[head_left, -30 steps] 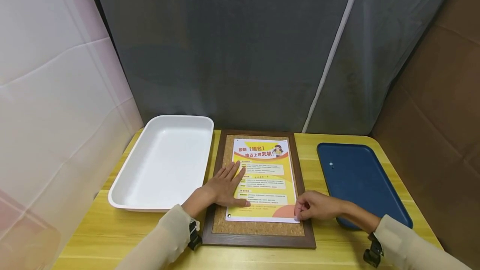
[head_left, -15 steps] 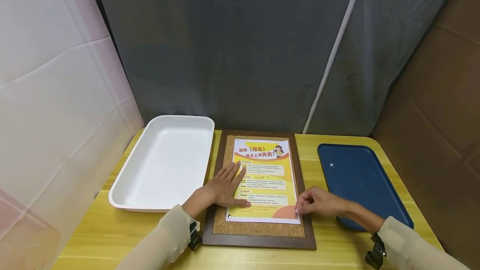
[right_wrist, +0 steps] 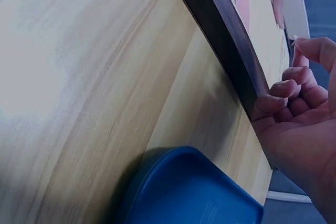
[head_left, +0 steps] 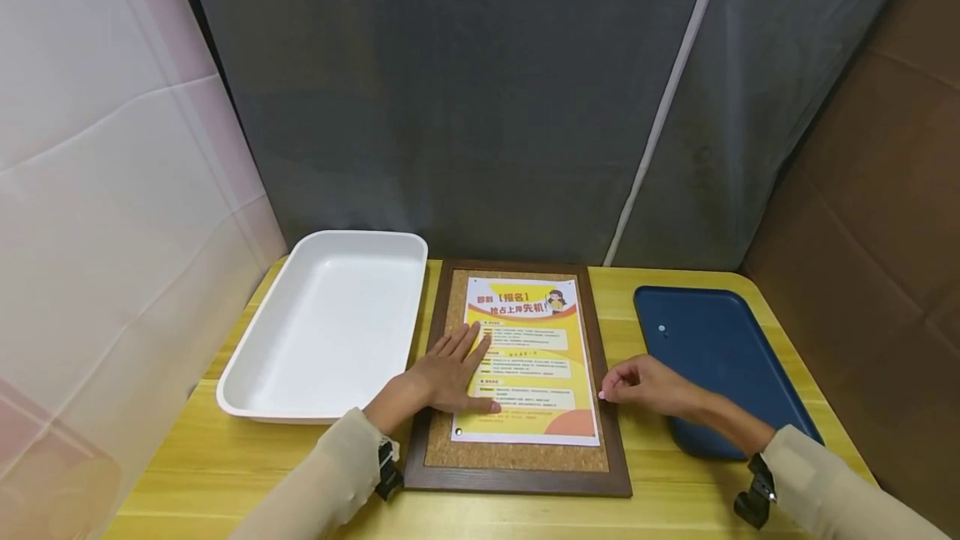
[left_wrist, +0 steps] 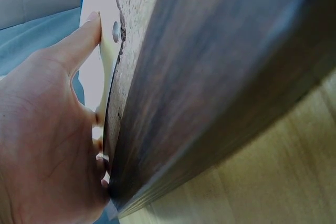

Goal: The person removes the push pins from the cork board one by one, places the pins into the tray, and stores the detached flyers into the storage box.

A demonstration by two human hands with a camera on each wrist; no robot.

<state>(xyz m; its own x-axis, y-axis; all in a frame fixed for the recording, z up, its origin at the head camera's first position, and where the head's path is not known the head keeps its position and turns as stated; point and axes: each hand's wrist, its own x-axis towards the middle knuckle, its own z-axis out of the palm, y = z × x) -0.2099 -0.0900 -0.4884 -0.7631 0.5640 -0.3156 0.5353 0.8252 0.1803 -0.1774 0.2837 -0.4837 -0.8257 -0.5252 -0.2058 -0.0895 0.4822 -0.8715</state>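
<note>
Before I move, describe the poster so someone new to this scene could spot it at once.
On the wood-grain table, between a white tray and a dark blue tray, lies a cork board with a brown frame. The poster lies on it, partly under your spread left hand. Unlike the plain trays, it is mostly yellow, with a red heading and a cartoon figure.
</note>
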